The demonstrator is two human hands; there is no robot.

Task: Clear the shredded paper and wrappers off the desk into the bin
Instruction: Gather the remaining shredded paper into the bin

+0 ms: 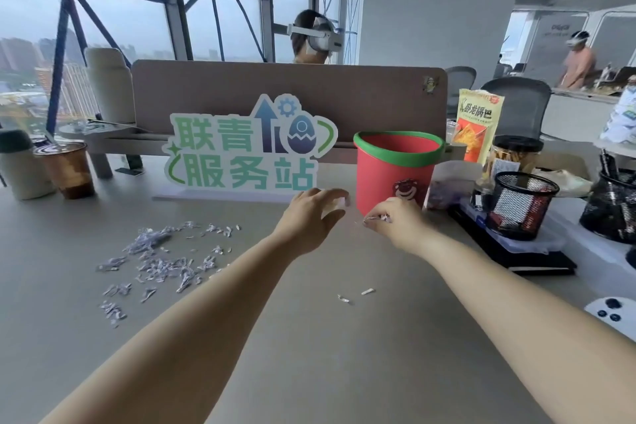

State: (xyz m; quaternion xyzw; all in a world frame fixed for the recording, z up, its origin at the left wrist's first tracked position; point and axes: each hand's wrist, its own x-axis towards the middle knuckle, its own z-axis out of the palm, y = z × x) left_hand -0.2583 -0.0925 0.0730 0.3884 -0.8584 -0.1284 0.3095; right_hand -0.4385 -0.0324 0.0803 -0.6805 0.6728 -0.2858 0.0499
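Note:
A red bin (pixel 389 179) with a green rim and a bear picture stands on the desk. Just in front of its base, my right hand (pixel 395 222) pinches a small clump of shredded paper (pixel 377 218). My left hand (pixel 315 217) hovers to the left of the bin with fingers curled and apart; something pale shows at its fingertips, too blurred to name. A scattered heap of shredded paper (pixel 161 258) lies on the desk at the left. Two loose scraps (pixel 354 296) lie between my forearms.
A standing sign with green characters (pixel 241 151) is behind my left hand. Iced coffee cup (pixel 67 169) at far left. Black mesh pen holders (pixel 523 203), a snack bag (pixel 476 127) and boxes crowd the right. A white controller (pixel 611 315) lies at the right edge.

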